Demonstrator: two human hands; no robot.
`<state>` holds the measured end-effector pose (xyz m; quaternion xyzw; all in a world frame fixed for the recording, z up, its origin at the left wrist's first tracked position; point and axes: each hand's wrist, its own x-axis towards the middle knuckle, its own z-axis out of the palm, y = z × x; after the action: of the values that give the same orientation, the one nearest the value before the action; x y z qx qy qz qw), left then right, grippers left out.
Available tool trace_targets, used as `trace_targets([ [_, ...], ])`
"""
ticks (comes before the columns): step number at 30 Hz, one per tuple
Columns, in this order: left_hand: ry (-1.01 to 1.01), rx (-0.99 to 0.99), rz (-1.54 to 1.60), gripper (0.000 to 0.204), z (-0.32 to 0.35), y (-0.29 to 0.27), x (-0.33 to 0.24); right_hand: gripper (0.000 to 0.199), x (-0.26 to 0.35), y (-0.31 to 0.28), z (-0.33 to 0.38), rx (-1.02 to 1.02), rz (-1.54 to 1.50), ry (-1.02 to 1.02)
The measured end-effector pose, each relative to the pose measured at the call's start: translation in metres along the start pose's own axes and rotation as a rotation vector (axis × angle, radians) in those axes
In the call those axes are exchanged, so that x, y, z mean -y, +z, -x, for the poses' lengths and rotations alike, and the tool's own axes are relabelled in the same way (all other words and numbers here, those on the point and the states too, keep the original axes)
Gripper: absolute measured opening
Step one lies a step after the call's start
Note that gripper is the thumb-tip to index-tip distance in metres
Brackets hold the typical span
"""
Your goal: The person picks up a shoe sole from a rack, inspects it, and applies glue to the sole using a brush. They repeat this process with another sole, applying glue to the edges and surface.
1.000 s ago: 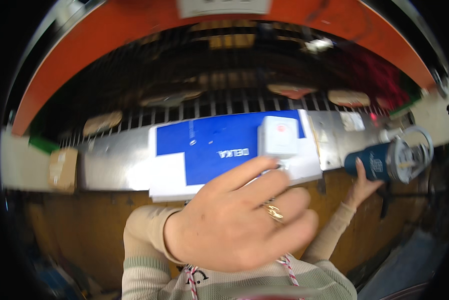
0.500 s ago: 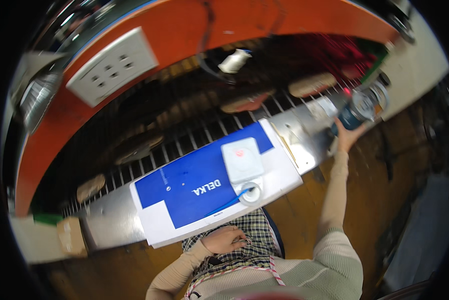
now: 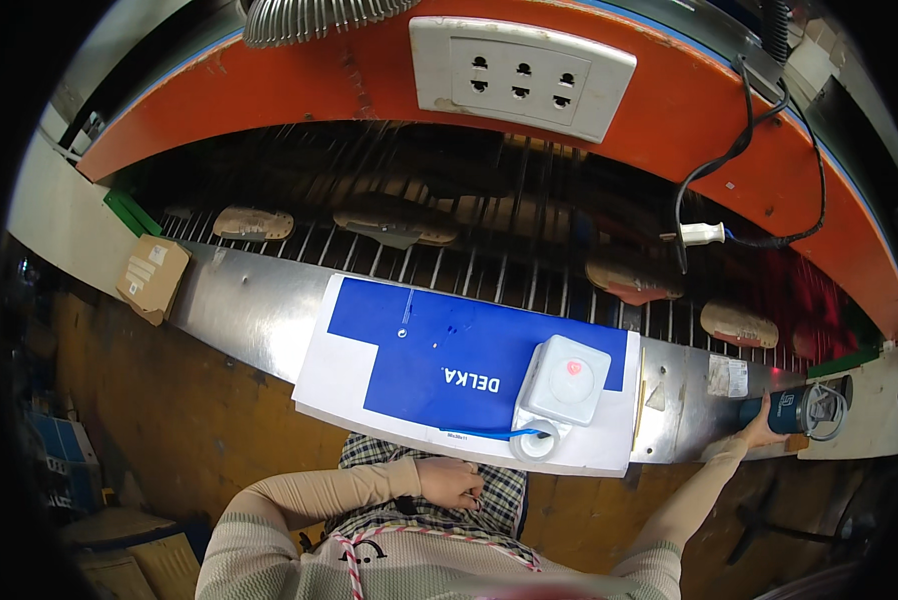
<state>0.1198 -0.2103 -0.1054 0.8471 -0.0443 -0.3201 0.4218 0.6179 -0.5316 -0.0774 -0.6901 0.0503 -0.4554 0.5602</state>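
Blue cylindrical tool [image 3: 791, 411] gripped by right hand [image 3: 759, 432] fingers.

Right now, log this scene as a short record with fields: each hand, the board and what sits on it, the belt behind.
left hand: resting against checked cloth at the lap, below the board's near edge, holding nothing visible
right hand: stretched out to the right, grip closed around a dark blue cylinder
board: blue and white flat panel on the metal ledge
on board: white square box with a red spot; roll of tape at its near corner
belt: rod conveyor carrying tan shoe soles
above: orange housing with a white socket plate
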Motion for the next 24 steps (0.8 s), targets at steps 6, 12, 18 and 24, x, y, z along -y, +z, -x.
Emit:
trace_targets([
  [6, 0.045, -0.049, -0.001, 0.04, 0.001, 0.002, -0.003, 0.109, -0.024, 0.001, -0.012, 0.046, 0.067, 0.148],
  [12, 0.061, -0.048, -0.048, 0.041, 0.011, 0.001, -0.016, 0.108, -0.038, 0.003, -0.019, 0.073, 0.128, 0.079],
  [18, 0.087, -0.025, 0.181, 0.044, 0.051, -0.027, -0.035, 0.109, -0.032, -0.037, 0.004, -0.069, 0.491, 0.253],
  [24, 0.325, -0.578, 0.53, 0.026, 0.146, -0.105, -0.073, 0.017, 0.111, -0.097, 0.07, 0.282, -0.194, 0.187],
])
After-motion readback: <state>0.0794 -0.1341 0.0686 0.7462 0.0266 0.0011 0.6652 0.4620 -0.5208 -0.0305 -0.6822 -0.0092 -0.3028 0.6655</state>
